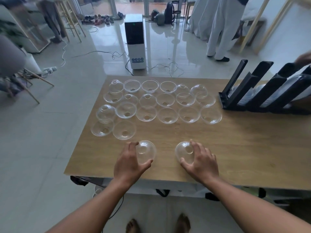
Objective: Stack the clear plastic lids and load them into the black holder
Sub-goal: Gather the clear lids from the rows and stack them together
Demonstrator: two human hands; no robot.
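Clear, glossy plastic lids (165,100) lie on a matt wood-grain table (235,148). At 2 o'clock stands a black holder (262,98), smooth, plastic-looking. The floor (50,132) is glossy tile, mirror-like at 12 o'clock.

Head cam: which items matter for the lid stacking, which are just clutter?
Job:
- left hand gripping a dome lid
- right hand gripping another lid
- loose lids in rows on the table
- black holder

Clutter:
- white floor appliance
- floor cables
- backpack

Both forearms stretched forward, left hand (130,161) with curled fingers gripping, right hand (201,161) likewise, palms down.
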